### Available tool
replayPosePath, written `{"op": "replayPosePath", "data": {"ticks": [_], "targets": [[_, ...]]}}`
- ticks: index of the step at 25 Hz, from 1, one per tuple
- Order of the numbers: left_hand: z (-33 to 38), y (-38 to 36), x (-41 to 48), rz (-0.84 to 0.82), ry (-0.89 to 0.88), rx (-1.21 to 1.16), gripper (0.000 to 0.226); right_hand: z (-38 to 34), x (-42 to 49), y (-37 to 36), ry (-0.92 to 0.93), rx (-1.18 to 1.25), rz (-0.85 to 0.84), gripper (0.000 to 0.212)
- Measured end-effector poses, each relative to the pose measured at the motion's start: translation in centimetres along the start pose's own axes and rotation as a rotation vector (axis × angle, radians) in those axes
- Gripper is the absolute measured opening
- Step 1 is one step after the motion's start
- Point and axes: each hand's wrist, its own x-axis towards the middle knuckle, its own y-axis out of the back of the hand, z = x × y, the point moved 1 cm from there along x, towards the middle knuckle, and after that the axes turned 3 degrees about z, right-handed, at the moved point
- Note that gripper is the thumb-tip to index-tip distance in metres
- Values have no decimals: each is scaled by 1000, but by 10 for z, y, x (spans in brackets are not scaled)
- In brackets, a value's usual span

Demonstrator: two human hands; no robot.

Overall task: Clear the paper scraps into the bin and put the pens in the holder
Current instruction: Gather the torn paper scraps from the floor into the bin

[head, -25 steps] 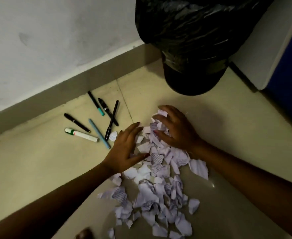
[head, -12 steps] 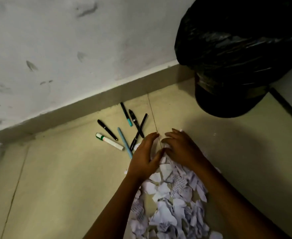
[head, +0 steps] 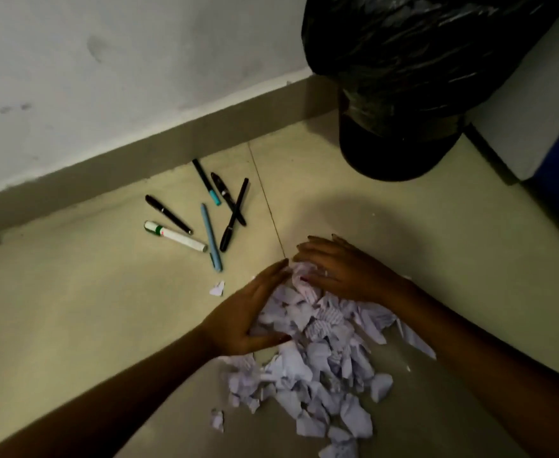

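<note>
Paper scraps (head: 317, 355) heaped on the floor (head: 73, 309) between both hands. Left hand (head: 248, 315) and right hand (head: 344, 272), fingers spread, cup the pile's far end without gripping any.

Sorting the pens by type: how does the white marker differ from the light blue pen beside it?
The white marker is thicker and shorter, white with a green band near one end; the light blue pen is slimmer, longer and one plain colour. The marker lies slanted across the floor, the pen runs nearly straight toward the camera. Both lie flat on the floor, untouched, their near ends close together.
</note>
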Motion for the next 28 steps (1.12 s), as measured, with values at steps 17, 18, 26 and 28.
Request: {"op": "replayPosePath", "data": {"ticks": [17, 18, 26, 28], "targets": [[-15, -31, -30, 46, -134, 217, 107, -57, -96, -43, 146, -292, 79, 98], [-18, -22, -24, 30, -156, 166, 109, -60, -106, -44, 190, -283, 26, 104], [-28, -14, -49, -177, -228, 251, 112, -54, -105, -76, 219, -462, 161, 71], [-30, -18, -68, -213, -320, 361, 116, -46, -95, -59, 149, -422, 247, 75]]}}
